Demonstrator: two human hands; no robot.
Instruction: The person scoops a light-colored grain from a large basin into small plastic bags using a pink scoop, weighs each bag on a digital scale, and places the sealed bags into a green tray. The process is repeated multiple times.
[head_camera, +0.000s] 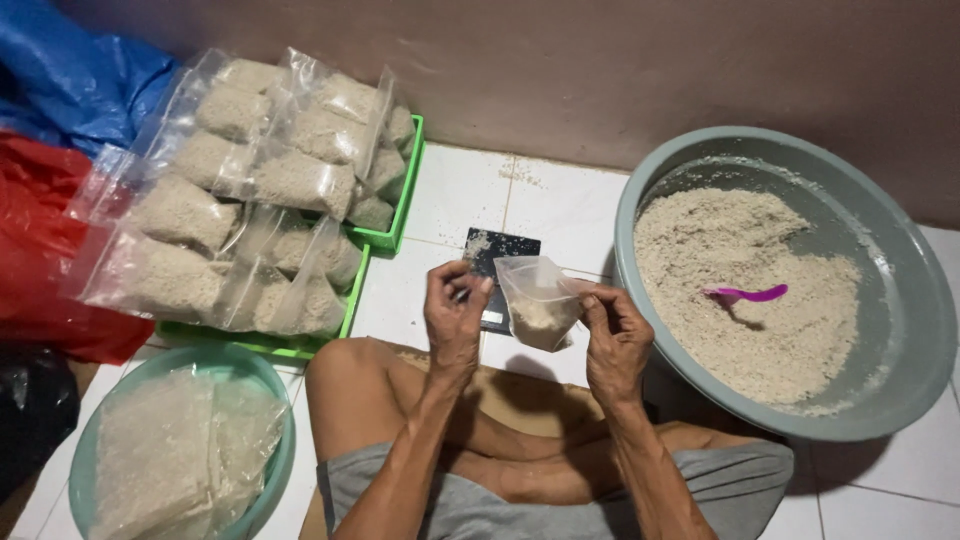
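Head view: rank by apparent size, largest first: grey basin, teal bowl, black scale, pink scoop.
1. Grey basin
2. Teal bowl, partly cut off by the frame, so its full size is unsure
3. Black scale, partly hidden by the held bag
4. Pink scoop

Both hands, left (455, 318) and right (612, 335), pinch a small bag (540, 300); grey basin (930, 300) alongside.

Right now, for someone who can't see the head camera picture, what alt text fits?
Seated cross-legged on a tiled floor, a person's left hand and right hand hold a small clear bag partly filled with pale grain above a black scale. A grey basin of grain holds a purple scoop; filled bags lie left.
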